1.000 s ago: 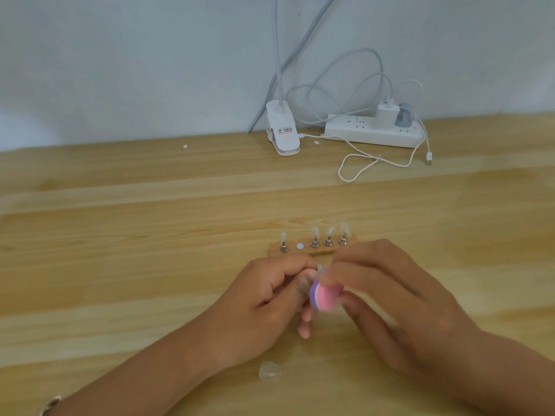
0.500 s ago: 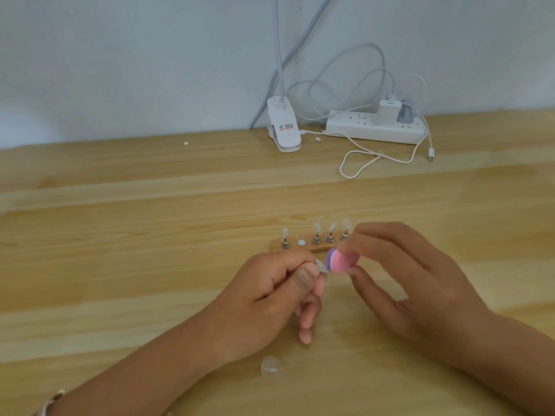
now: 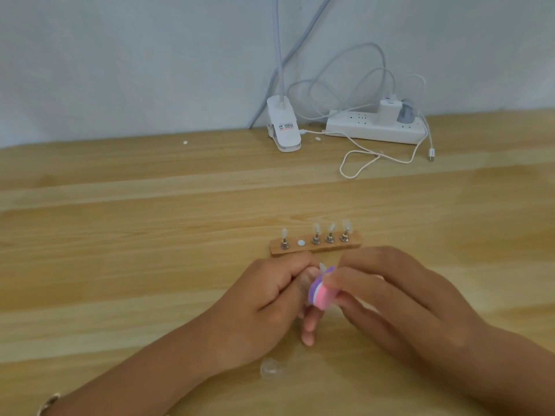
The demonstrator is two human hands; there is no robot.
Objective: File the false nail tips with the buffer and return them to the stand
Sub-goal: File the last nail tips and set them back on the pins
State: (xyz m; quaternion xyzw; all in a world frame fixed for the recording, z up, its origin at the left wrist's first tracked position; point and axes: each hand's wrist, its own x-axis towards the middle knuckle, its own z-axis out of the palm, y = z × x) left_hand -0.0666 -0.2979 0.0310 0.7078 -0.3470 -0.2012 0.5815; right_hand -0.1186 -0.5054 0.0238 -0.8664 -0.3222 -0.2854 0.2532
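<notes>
Just in front of the stand, near the middle of the tabletop, we have both hands drawn close together over the work. Our left hand pinches a single clear nail tip between thumb and forefinger, so that only its end pokes up. Our right hand grips the pink and purple buffer by its sides and lays it against that tip. The frame is a little blurred here, so we cannot tell which edge of the tip the buffer meets.

We judge this to be the filing step itself. To do it well, we want a firm pinch low on the tip, since it is small, smooth and likely to spring away. Short, light strokes suit it best, with the buffer held flat to the edge and not dug in. The left fingers lie close to the buffer, so we should mind not to rub the skin.

On the stand, four holders carry their own tips, and one place, second from the left, shows only a white spot. That looks to be where this tip goes once it is filed. A small clear piece lies loose on the tabletop near our left wrist; we cannot tell what it is.
</notes>
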